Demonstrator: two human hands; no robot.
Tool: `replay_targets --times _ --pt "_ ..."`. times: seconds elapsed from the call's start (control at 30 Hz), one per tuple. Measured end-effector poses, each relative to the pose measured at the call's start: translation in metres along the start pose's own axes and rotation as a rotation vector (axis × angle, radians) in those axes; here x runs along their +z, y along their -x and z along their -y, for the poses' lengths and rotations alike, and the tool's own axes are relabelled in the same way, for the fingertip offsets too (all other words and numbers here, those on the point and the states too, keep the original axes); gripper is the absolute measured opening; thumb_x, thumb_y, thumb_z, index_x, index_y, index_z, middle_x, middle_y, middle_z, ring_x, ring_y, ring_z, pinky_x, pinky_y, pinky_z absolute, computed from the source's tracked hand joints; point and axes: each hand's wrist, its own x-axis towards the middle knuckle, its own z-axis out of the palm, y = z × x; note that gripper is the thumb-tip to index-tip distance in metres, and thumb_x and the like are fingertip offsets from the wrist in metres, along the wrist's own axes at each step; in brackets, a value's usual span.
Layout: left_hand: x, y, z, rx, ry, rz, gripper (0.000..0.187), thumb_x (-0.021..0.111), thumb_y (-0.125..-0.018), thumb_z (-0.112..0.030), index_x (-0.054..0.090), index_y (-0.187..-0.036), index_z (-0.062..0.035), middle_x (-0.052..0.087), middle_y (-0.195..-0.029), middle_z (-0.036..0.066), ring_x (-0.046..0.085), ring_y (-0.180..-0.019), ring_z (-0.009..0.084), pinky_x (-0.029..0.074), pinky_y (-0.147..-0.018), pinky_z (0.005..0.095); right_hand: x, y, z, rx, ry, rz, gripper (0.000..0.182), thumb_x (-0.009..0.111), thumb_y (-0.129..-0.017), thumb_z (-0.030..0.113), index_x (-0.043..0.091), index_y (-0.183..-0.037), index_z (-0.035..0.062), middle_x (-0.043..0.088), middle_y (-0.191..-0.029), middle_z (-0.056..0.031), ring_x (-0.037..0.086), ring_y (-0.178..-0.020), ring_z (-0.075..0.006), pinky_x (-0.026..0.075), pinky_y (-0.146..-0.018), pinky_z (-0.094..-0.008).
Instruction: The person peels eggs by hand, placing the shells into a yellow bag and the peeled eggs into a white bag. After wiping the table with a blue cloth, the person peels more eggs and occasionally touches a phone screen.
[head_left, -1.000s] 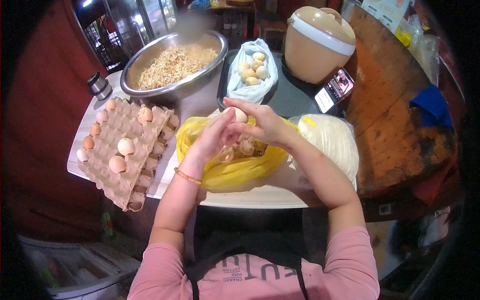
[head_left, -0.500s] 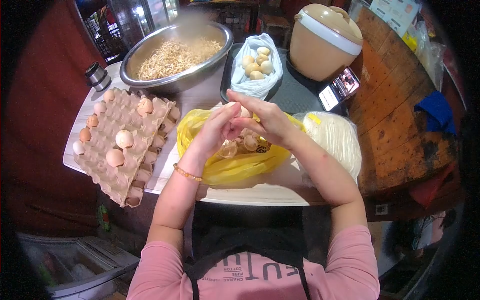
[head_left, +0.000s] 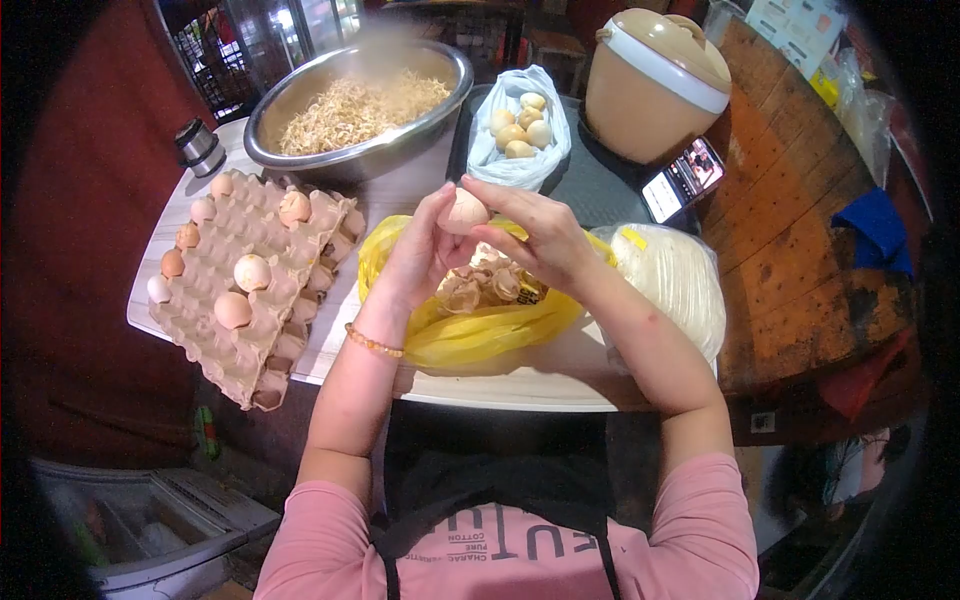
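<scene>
Between my two hands is an egg (head_left: pixel 465 211) with fine cracks in its shell, above the yellow plastic bag (head_left: pixel 470 335). My left hand (head_left: pixel 428 252) is curled around the egg's left side and underside. On the other side, my right hand (head_left: pixel 540 235) presses its fingers against the egg's top and right. Broken eggshells (head_left: pixel 490 285) lie inside the bag, directly below the hands. To the left, a cardboard egg tray (head_left: pixel 215 345) carries several eggs, some with cracked shells. Beyond my hands, several peeled-looking eggs (head_left: pixel 518 130) sit in a pale blue plastic bag (head_left: pixel 490 170).
At the back left stands a metal bowl (head_left: pixel 262 140) of bean sprouts, with a dark-and-silver container (head_left: pixel 200 148) beside it. A black tray (head_left: pixel 600 195) bears the blue bag, a beige lidded jug (head_left: pixel 640 110) and a propped phone (head_left: pixel 684 180). A wrapped white bundle (head_left: pixel 670 290) lies right.
The egg shows more between my hands, as the left fingers have shifted and opened away from its front. More of the eggshells in the bag is visible. The camera view has shifted slightly.
</scene>
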Motion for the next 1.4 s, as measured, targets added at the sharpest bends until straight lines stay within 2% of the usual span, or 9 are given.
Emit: replay_targets --times 0.27,0.37,0.43,0.57,0.63,0.77,1.03,1.23,1.4 --pt "-0.005 -0.001 0.003 -0.055 -0.048 0.008 0.039 0.047 -0.095 -0.049 0.058 -0.085 -0.0139 0.050 -0.066 -0.006 0.040 -0.056 0.0044 0.027 -0.048 0.0201 0.007 0.003 0.004 0.029 0.004 -0.025 0.049 0.067 -0.085 0.016 0.054 -0.130 0.0038 0.061 -0.119 -0.0187 0.062 -0.107 -0.0320 0.051 -0.088 -0.0358" --pt "-0.010 -0.004 0.006 -0.038 -0.076 0.079 0.037 0.047 -0.096 -0.048 0.058 -0.085 -0.0141 0.049 -0.066 -0.006 0.040 -0.056 0.0039 0.026 -0.049 0.0199 0.012 0.004 0.003 0.023 0.091 -0.040 0.047 0.066 -0.085 0.013 0.053 -0.129 0.0037 0.065 -0.110 -0.0169 0.065 -0.096 -0.0317 0.052 -0.081 -0.0361" --pt "-0.009 -0.008 0.008 -0.057 -0.067 0.034 0.035 0.047 -0.097 -0.046 0.057 -0.088 -0.0141 0.049 -0.068 -0.006 0.039 -0.056 0.0035 0.027 -0.049 0.0196 0.012 0.003 -0.002 -0.058 0.150 -0.104 0.040 0.062 -0.087 0.017 0.056 -0.123 0.0014 0.067 -0.098 -0.0165 0.065 -0.078 -0.0306 0.051 -0.068 -0.0379" --pt "-0.007 -0.008 0.008 -0.040 -0.072 0.041 0.033 0.047 -0.097 -0.045 0.057 -0.090 -0.0141 0.049 -0.069 -0.006 0.039 -0.057 0.0035 0.027 -0.049 0.0194 0.012 0.002 -0.001 -0.096 0.266 -0.127 0.037 0.061 -0.087 0.016 0.057 -0.121 0.0009 0.067 -0.099 -0.0157 0.065 -0.079 -0.0298 0.052 -0.069 -0.0369" --pt "-0.009 -0.010 0.010 -0.027 -0.056 0.029 0.035 0.050 -0.096 -0.045 0.059 -0.088 -0.0121 0.055 -0.070 -0.004 0.049 -0.057 0.0044 0.035 -0.048 0.0182 0.012 0.002 -0.001 -0.131 0.327 -0.163 0.035 0.061 -0.086 0.014 0.058 -0.119 0.0015 0.068 -0.100 -0.0145 0.066 -0.081 -0.0282 0.053 -0.071 -0.0367" --pt "-0.011 -0.014 0.015 0.009 -0.094 -0.004 0.034 0.048 -0.097 -0.045 0.059 -0.089 -0.0133 0.055 -0.070 -0.004 0.048 -0.055 0.0042 0.034 -0.047 0.0186 0.012 0.001 -0.004 -0.155 0.202 -0.224 0.031 0.061 -0.085 0.014 0.060 -0.114 0.0015 0.068 -0.099 -0.0144 0.066 -0.080 -0.0279 0.053 -0.071 -0.0369" --pt "-0.014 -0.013 0.016 -0.054 -0.100 0.107 0.038 0.043 -0.098 -0.044 0.059 -0.091 -0.0106 0.057 -0.072 -0.001 0.048 -0.059 0.0052 0.035 -0.051 0.0190 0.008 0.001 -0.002 -0.138 0.396 -0.204 0.009 0.061 -0.077 0.007 0.057 -0.085 0.0063 0.062 -0.073 -0.0095 0.066 -0.070 -0.0252 0.052 -0.061 -0.0351" --pt "-0.009 -0.010 0.017 0.011 -0.149 -0.023 0.036 0.047 -0.094 -0.041 0.059 -0.098 -0.0077 0.061 -0.081 0.002 0.053 -0.066 0.0089 0.040 -0.057 0.0218 0.006 0.000 -0.002 -0.100 0.331 -0.282 0.007 0.061 -0.080 0.007 0.058 -0.086 0.0047 0.063 -0.075 -0.0122 0.065 -0.071 -0.0269 0.052 -0.061 -0.0358" --pt "-0.021 -0.012 0.015 0.089 -0.039 0.087 0.038 0.046 -0.093 -0.041 0.060 -0.103 -0.0075 0.062 -0.089 0.002 0.056 -0.074 0.0101 0.042 -0.060 0.0221 0.009 0.003 -0.006 -0.039 0.228 -0.290 0.008 0.061 -0.086 0.009 0.061 -0.090 0.0020 0.065 -0.080 -0.0138 0.065 -0.072 -0.0317 0.052 -0.065 -0.0379"
